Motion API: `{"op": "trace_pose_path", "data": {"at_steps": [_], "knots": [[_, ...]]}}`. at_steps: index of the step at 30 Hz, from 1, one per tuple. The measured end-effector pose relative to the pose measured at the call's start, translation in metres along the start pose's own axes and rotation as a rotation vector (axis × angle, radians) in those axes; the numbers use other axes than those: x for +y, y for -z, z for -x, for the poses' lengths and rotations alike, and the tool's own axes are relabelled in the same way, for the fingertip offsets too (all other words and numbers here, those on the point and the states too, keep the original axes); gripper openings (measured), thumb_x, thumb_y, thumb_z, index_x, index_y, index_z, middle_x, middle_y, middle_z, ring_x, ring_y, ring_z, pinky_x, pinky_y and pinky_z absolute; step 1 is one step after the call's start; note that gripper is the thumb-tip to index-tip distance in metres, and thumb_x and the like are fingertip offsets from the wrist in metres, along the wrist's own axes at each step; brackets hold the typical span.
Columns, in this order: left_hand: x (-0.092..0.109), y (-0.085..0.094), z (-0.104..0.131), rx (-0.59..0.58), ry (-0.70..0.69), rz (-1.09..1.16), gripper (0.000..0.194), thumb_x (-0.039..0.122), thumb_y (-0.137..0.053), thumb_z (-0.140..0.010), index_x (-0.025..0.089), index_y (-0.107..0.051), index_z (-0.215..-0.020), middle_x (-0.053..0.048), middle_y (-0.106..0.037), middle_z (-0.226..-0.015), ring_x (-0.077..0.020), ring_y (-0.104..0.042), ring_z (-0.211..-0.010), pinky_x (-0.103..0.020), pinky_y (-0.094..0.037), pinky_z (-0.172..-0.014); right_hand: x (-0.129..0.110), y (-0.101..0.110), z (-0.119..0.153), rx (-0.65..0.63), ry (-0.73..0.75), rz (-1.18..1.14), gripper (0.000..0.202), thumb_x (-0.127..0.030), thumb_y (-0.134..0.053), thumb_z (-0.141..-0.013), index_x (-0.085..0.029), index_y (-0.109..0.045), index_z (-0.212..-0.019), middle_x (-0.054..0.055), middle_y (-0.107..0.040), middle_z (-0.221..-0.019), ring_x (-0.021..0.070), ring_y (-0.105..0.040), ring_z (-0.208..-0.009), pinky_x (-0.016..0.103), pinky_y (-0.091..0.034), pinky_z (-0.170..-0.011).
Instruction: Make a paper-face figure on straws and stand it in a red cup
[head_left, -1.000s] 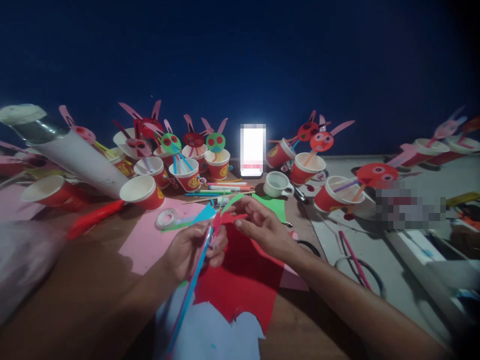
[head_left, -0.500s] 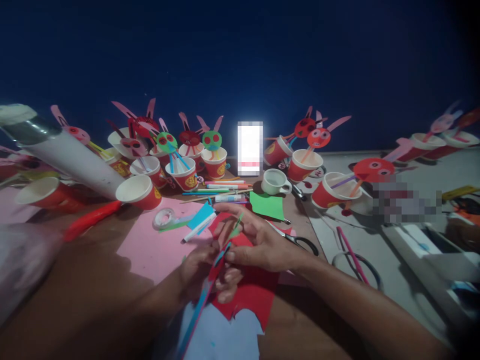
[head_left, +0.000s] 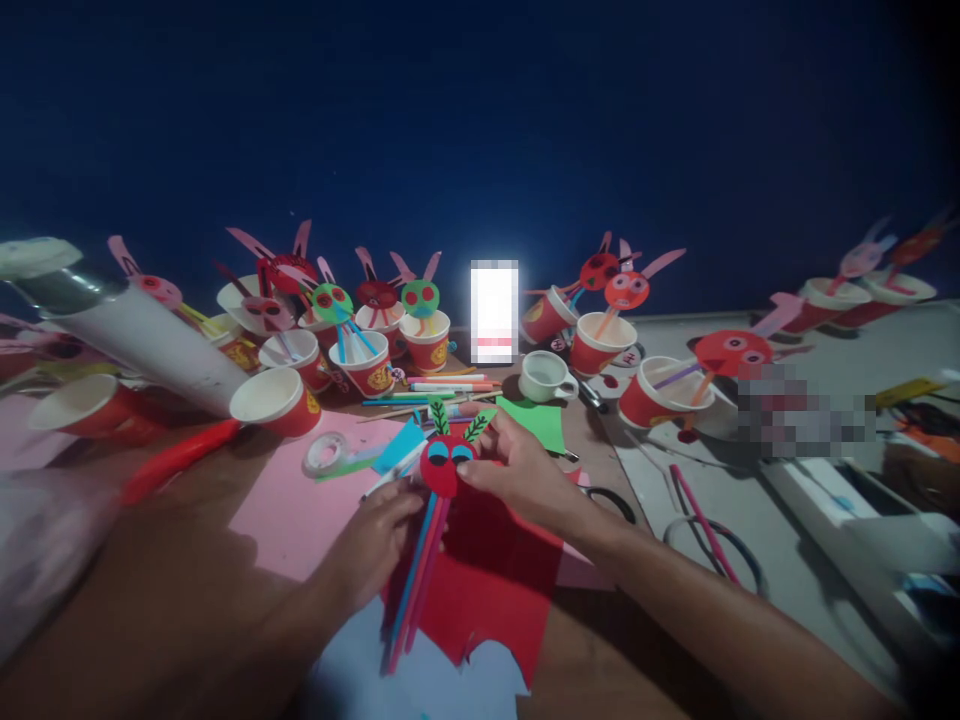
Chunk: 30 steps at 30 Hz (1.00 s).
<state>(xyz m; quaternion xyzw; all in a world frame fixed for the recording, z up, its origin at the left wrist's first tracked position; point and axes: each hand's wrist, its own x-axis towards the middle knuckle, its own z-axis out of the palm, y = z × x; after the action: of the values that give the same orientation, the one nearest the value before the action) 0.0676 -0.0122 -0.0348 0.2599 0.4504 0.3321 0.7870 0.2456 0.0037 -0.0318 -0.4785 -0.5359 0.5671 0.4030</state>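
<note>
A red paper face (head_left: 441,478) with blue and black eyes and two green leaf-patterned ears is held upright, facing me. Blue and pink straws (head_left: 420,580) hang down from it. My left hand (head_left: 386,530) is closed at the left edge of the face, near the tops of the straws. On the other side, my right hand (head_left: 517,470) pinches the face by its right edge, close to the green ear. Beneath both lies a sheet of red paper (head_left: 495,580), with a pale blue cut sheet (head_left: 397,670) nearer to me.
Red paper cups (head_left: 276,402) with paper faces on straws stand along the back. A white mug (head_left: 546,377), markers, green paper (head_left: 541,424), a tape roll (head_left: 324,454), pink paper (head_left: 289,510) and scissors (head_left: 611,503) lie around. A bright blurred screen (head_left: 494,312) stands behind.
The paper face has turned from edge-on to facing me, so its eyes and both ears show. The straws swung more upright. Both hands have shifted around it, and the view has moved slightly.
</note>
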Motion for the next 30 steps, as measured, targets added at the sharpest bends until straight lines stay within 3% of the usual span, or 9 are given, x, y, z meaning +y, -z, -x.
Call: {"op": "trace_pose_path", "data": {"at_steps": [5,10,15,18,24,30], "knots": [[0.0,0.005,0.005,-0.104,-0.131,0.039,0.019,0.012,-0.064,-0.076,0.016,-0.068,-0.093,-0.004,-0.07,-0.078,-0.0123,-0.062,-0.067,-0.021,-0.049,-0.065,0.005,-0.003,-0.001,0.066,-0.026,0.036,0.031,-0.024,-0.061,-0.075,-0.019,-0.045,-0.101,-0.006,-0.043,-0.072,0.0092,-0.04,-0.061,0.022,-0.036,-0.055],[-0.008,0.001,0.002,0.064,-0.105,-0.063,0.012,0.021,-0.07,-0.074,0.017,-0.069,-0.086,-0.001,-0.068,-0.065,-0.0097,-0.059,-0.056,-0.019,-0.048,-0.059,0.004,-0.008,-0.001,0.051,-0.037,-0.023,0.024,-0.026,-0.063,-0.075,-0.021,-0.04,-0.083,-0.008,-0.042,-0.067,0.0077,-0.038,-0.055,0.02,-0.033,-0.051],[-0.006,-0.002,0.004,0.122,-0.163,-0.019,0.013,0.023,-0.071,-0.072,0.019,-0.068,-0.084,0.001,-0.068,-0.067,-0.01,-0.059,-0.055,-0.018,-0.046,-0.053,0.001,-0.008,-0.002,-0.052,-0.019,-0.212,0.026,-0.043,-0.056,-0.083,-0.02,-0.048,-0.092,-0.003,-0.052,-0.072,0.01,-0.05,-0.06,0.022,-0.039,-0.056],[-0.006,0.0,0.006,0.167,-0.18,-0.04,0.012,0.024,-0.07,-0.073,0.018,-0.066,-0.083,0.001,-0.068,-0.068,-0.0097,-0.057,-0.053,-0.019,-0.045,-0.051,0.003,-0.008,-0.003,-0.079,-0.03,-0.16,0.032,-0.049,-0.052,-0.084,-0.017,-0.052,-0.079,-0.002,-0.052,-0.068,0.0093,-0.049,-0.058,0.022,-0.038,-0.055],[-0.013,0.009,0.006,0.216,-0.207,-0.168,0.017,0.03,-0.065,-0.079,0.018,-0.063,-0.092,-0.002,-0.068,-0.079,-0.013,-0.062,-0.063,-0.022,-0.047,-0.053,0.011,-0.012,-0.004,-0.069,-0.04,-0.085,0.027,-0.039,-0.062,-0.079,-0.015,-0.053,-0.07,-0.001,-0.056,-0.066,0.0102,-0.049,-0.06,0.022,-0.037,-0.054],[-0.013,0.001,0.006,0.18,-0.208,-0.152,0.021,0.024,-0.07,-0.074,0.018,-0.061,-0.091,0.001,-0.065,-0.067,-0.0093,-0.057,-0.054,-0.019,-0.044,-0.052,0.014,-0.015,-0.001,-0.109,-0.042,-0.072,0.025,-0.036,-0.062,-0.079,-0.016,-0.049,-0.071,-0.001,-0.06,-0.066,0.0106,-0.053,-0.059,0.021,-0.038,-0.055]]}}
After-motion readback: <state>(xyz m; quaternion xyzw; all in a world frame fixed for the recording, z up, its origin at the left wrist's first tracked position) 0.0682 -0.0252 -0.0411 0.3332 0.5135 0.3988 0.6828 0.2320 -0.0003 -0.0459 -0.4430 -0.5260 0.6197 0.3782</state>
